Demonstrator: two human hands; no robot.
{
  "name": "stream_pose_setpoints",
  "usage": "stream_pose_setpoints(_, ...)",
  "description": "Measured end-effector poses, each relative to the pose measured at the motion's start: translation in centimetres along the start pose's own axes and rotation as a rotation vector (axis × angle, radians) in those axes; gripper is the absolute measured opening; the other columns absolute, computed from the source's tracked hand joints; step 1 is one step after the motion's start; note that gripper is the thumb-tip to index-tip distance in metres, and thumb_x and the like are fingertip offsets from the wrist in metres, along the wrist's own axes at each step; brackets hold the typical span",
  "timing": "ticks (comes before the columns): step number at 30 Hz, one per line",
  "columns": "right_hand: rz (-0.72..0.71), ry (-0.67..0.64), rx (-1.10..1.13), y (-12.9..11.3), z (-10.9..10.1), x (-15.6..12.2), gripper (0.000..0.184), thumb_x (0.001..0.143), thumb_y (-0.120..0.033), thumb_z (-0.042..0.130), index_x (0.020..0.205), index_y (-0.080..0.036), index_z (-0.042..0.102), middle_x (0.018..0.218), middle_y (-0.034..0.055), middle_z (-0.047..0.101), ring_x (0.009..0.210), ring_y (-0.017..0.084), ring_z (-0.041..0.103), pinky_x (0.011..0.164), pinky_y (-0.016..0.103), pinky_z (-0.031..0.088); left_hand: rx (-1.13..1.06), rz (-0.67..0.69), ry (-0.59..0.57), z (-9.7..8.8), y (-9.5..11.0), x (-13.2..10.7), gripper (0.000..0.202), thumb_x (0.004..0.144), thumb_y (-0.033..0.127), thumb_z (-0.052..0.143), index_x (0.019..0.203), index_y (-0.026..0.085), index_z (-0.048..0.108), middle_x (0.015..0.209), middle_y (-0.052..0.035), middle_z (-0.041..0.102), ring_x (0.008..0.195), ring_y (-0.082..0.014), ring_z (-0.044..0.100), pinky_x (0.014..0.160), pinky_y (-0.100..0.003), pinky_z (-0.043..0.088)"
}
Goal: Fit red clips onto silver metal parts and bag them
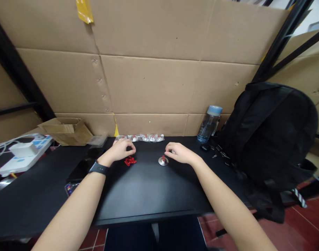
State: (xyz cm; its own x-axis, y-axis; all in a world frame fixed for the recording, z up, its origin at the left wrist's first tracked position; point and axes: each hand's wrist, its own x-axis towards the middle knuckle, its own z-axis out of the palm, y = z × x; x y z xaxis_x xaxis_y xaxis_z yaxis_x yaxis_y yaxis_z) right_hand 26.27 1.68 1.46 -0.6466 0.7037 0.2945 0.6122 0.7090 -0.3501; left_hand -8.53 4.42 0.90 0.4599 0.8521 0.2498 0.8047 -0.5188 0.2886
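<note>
A small round silver disc with a red piece standing at its centre lies on the black table. My right hand is just above it, fingers curled and tips pinched at the red piece; the exact contact is hard to see. To the left is a little heap of thin red pieces, too small to name. Over and behind that heap hovers my left hand, its fingers bent, thumb apart and nothing visible in it. Behind the hands, a row of clear packs holds several similar silver discs with red parts.
A water bottle and a black backpack stand on the right, with keys nearby. At left are an open cardboard box, a white power strip with cables and a dark flat object. Cardboard walls the back.
</note>
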Motion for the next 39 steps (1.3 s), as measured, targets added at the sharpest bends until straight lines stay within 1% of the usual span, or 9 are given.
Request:
stream_pose_setpoints(3, 0.116, -0.029, -0.053, 2.0, -1.1, -0.7, 0.012, 0.085, -0.026, 0.067, 0.094, -0.018, 0.071, 0.097, 0.0075, 0.067, 0.088, 0.021, 0.064, 0.082, 0.032, 0.048, -0.159, 0.072, -0.27, -0.1, -1.3, -0.5, 0.025, 0.079, 0.039, 0.068, 0.099, 0.026, 0.077, 0.109, -0.0035, 0.072, 0.102, -0.0218, 0.065, 0.095, -0.03, 0.045)
stream_pose_setpoints(5, 0.184, -0.047, -0.077, 3.3, -1.5, -1.2, 0.026, 0.077, -0.022, 0.072, 0.103, -0.019, 0.071, 0.103, 0.0088, 0.067, 0.093, 0.022, 0.064, 0.086, 0.032, 0.047, -0.265, 0.082, -0.374, 0.0, -1.4, -0.7, 0.033, 0.074, 0.034, 0.07, 0.105, 0.026, 0.076, 0.112, -0.0034, 0.071, 0.098, -0.0205, 0.066, 0.09, -0.027, 0.049)
stream_pose_setpoints(8, 0.235, -0.078, -0.078, 4.6, -1.6, -1.6, 0.04, 0.072, -0.021, 0.075, 0.111, -0.019, 0.07, 0.107, 0.0092, 0.068, 0.096, 0.024, 0.064, 0.087, 0.033, 0.048, -0.315, 0.082, -0.387, 0.2, -1.0, -0.7, 0.034, 0.067, 0.029, 0.071, 0.1, 0.025, 0.077, 0.108, -0.0033, 0.071, 0.095, -0.0207, 0.067, 0.086, -0.026, 0.051)
stream_pose_setpoints(13, 0.255, -0.118, -0.02, 5.2, -0.9, -1.6, 0.036, 0.073, -0.019, 0.073, 0.109, -0.02, 0.07, 0.101, 0.0058, 0.071, 0.087, 0.02, 0.066, 0.08, 0.029, 0.048, -0.265, 0.069, -0.398, 0.3, -0.3, -0.5, 0.022, 0.073, 0.038, 0.071, 0.087, 0.022, 0.078, 0.094, -0.0031, 0.072, 0.076, -0.0171, 0.068, 0.075, -0.024, 0.051)
stream_pose_setpoints(21, 0.241, -0.079, -0.035, 5.6, -0.5, -1.4, 0.028, 0.078, -0.021, 0.072, 0.106, -0.02, 0.072, 0.1, 0.0071, 0.071, 0.087, 0.02, 0.066, 0.081, 0.029, 0.048, -0.25, 0.119, -0.211, 0.2, 0.7, -0.1, 0.027, 0.081, 0.046, 0.067, 0.087, 0.021, 0.077, 0.092, -0.0049, 0.074, 0.083, -0.0199, 0.067, 0.083, -0.028, 0.05)
stream_pose_setpoints(26, 0.245, -0.091, -0.042, 5.6, -0.4, -1.4, 0.033, 0.075, -0.023, 0.076, 0.107, -0.02, 0.071, 0.098, 0.006, 0.07, 0.087, 0.02, 0.065, 0.08, 0.029, 0.048, -0.252, 0.126, -0.113, 0.2, 1.9, 0.1, 0.029, 0.091, 0.046, 0.057, 0.095, 0.023, 0.073, 0.093, -0.0017, 0.075, 0.087, -0.0188, 0.068, 0.083, -0.027, 0.048)
stream_pose_setpoints(32, 0.244, -0.062, -0.051, 5.6, -0.3, -1.6, 0.037, 0.075, -0.021, 0.075, 0.111, -0.02, 0.069, 0.101, 0.0066, 0.068, 0.088, 0.02, 0.065, 0.081, 0.029, 0.048, -0.244, 0.187, -0.044, 1.2, 3.2, 0.5, 0.032, 0.097, 0.043, 0.052, 0.107, 0.025, 0.076, 0.107, -0.0037, 0.076, 0.099, -0.0211, 0.069, 0.093, -0.029, 0.047)
stream_pose_setpoints(35, 0.299, -0.005, -0.054, 5.1, -0.6, -1.6, 0.046, 0.07, -0.021, 0.076, 0.115, -0.022, 0.067, 0.103, 0.0063, 0.068, 0.087, 0.02, 0.065, 0.077, 0.029, 0.048, -0.245, 0.216, 0.022, 1.7, 4.3, 0.4, 0.029, 0.097, 0.041, 0.054, 0.115, 0.028, 0.073, 0.112, -0.0034, 0.076, 0.103, -0.0211, 0.069, 0.098, -0.031, 0.045)
stream_pose_setpoints(39, 0.28, 0.152, 0.012, 3.8, -0.5, -1.1, 0.042, 0.07, -0.02, 0.074, 0.111, -0.024, 0.067, 0.105, 0.006, 0.068, 0.086, 0.021, 0.064, 0.078, 0.032, 0.049, -0.331, 0.139, 0.15, 2.5, 6.0, 0.3, 0.03, 0.091, 0.041, 0.064, 0.119, 0.029, 0.067, 0.098, -0.0011, 0.078, 0.099, -0.0214, 0.07, 0.101, -0.035, 0.044)
